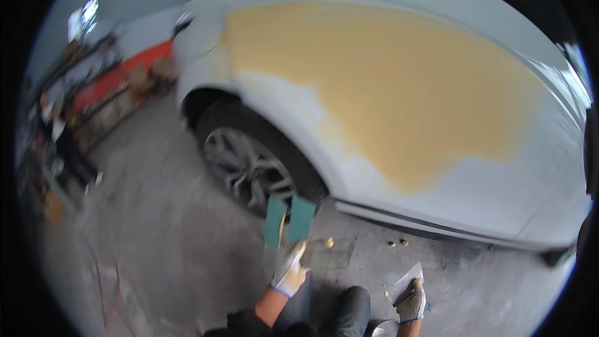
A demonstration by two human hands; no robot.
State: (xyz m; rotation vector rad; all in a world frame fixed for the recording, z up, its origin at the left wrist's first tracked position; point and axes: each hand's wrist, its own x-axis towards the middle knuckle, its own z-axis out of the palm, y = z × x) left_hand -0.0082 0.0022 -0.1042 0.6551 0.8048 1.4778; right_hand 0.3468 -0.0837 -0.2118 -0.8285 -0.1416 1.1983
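My left hand, in a white work glove, is closed at the lower edge of two flat green spreaders, which stand up side by side in front of the wheel. Yellow filler shows along the edge between them. Beside this hand is a see-through mixing board with a blob of yellow filler on it; whether the hand also grips the board I cannot tell. Lower right, my gloved right hand grips a putty knife, its pale blade tilted up and dabbed with yellow.
A white car body fills the upper right, with a broad yellow filler patch and a wheel. Small dark-and-yellow bits lie on the floor. A round can sits near my knees. Another person stands far left, near cluttered shelves.
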